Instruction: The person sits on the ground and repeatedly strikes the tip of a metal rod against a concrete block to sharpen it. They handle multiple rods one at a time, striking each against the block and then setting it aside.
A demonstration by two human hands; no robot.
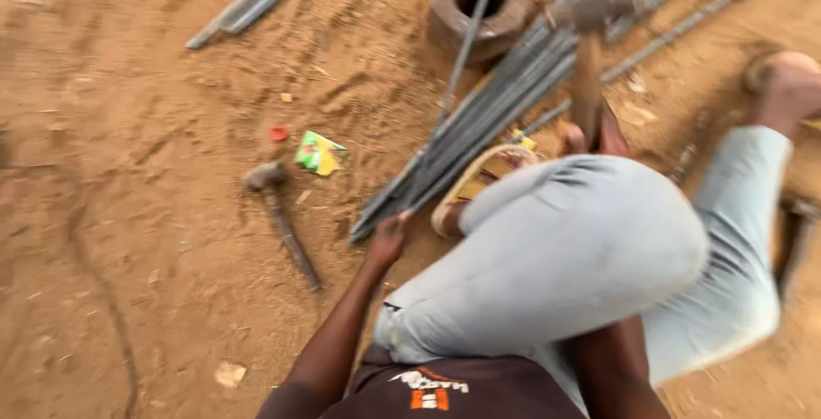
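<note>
Rebar bundle (505,94): left hand (389,239) gripping end, arm outstretched.

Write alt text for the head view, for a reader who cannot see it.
A person crouched on sandy ground grips a bundle of steel rods with the left hand and holds a blurred hammer upright with the right hand. Another hammer lies nearby.
</note>
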